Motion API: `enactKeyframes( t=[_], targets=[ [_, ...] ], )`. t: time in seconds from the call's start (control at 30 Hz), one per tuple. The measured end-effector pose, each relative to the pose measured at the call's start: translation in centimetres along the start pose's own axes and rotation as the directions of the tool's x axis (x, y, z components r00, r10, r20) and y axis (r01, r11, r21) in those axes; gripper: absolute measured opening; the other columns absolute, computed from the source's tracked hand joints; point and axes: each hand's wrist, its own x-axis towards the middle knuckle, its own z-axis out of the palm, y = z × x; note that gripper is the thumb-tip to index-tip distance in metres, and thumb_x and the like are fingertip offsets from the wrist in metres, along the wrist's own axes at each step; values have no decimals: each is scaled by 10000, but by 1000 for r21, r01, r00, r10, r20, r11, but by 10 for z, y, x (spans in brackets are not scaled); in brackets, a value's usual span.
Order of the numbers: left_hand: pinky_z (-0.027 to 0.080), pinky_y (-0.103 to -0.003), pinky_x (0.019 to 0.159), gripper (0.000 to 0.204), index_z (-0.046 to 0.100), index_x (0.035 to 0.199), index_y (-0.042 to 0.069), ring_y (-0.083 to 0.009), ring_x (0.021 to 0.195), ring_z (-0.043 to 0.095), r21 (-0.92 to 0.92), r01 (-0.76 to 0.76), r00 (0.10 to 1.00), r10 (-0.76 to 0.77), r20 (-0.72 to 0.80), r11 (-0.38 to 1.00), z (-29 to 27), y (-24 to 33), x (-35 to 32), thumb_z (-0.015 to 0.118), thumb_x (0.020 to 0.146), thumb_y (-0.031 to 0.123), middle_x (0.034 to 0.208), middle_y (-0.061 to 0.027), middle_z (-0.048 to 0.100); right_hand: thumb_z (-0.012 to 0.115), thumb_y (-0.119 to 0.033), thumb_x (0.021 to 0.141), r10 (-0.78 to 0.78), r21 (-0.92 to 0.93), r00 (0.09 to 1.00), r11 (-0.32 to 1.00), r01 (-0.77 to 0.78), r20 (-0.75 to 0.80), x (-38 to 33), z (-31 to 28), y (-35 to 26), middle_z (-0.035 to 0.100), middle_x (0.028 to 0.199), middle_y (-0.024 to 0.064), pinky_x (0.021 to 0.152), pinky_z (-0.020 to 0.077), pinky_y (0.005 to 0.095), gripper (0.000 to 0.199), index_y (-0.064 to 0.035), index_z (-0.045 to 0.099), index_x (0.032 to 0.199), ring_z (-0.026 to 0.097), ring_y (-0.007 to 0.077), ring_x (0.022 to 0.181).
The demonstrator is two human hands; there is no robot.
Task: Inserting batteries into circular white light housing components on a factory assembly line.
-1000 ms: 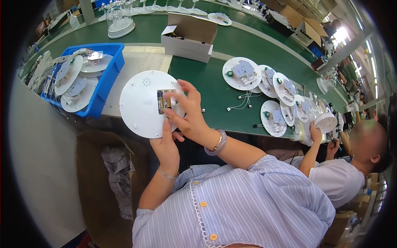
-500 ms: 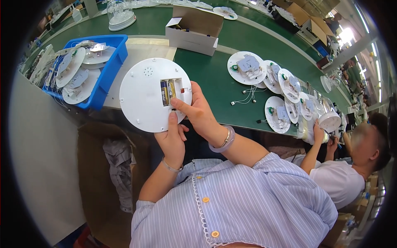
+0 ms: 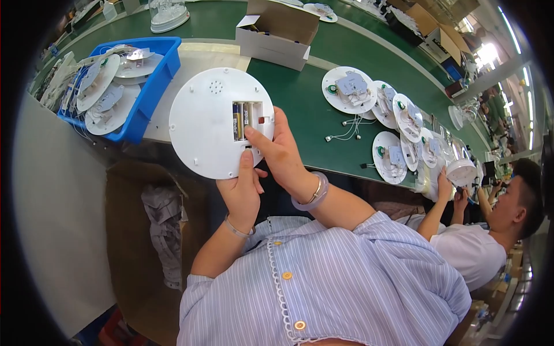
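Observation:
A round white plastic disc (image 3: 199,130) with a battery compartment is held up in front of me, its flat face toward me. Gold-and-dark cylindrical batteries (image 3: 238,122) lie side by side in the opening. My right hand (image 3: 283,155) grips the disc's right edge, its thumb pressing at the lower end of the batteries. At the bottom edge, my left hand (image 3: 243,193) pinches the disc, with the thumb on its face beside a small dark slot below the compartment. The fingers behind the disc are hidden.
A blue bin (image 3: 164,78) of similar discs with wiring stands at left. An open white box (image 3: 271,49) sits beyond the disc. More wired discs (image 3: 349,89) lie on the green table (image 3: 288,92) at right, near a co-worker (image 3: 470,248). Below is an open carton (image 3: 130,254).
The whole view has shifted slightly. Both hands keep hold of the disc, and the right thumb sits a little higher in the picture, still at the batteries.

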Motion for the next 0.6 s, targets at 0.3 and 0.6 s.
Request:
enactKeyframes(
  t=[0.3, 0.6],
  targets=[
    [384, -211, 425, 205, 475, 1019, -14, -29, 357, 285, -222, 16, 993, -42, -113, 975, -16, 20, 11, 450, 847, 95, 885, -90, 562, 489, -204, 816, -438, -793, 867, 429, 433, 236, 95, -57, -31, 516, 831, 71, 551, 396, 263, 298, 14, 449, 1015, 461, 129, 589],
    [372, -207, 418, 223, 457, 1036, -12, -36, 364, 295, -234, -17, 992, -13, -126, 972, -17, 33, 3, 456, 841, 95, 873, -84, 555, 541, -37, 689, 2, -907, 907, 17, 421, 421, 255, -79, -47, 590, 891, 152, 740, 435, 336, 262, -65, 599, 943, 552, 301, 830]
  ],
)
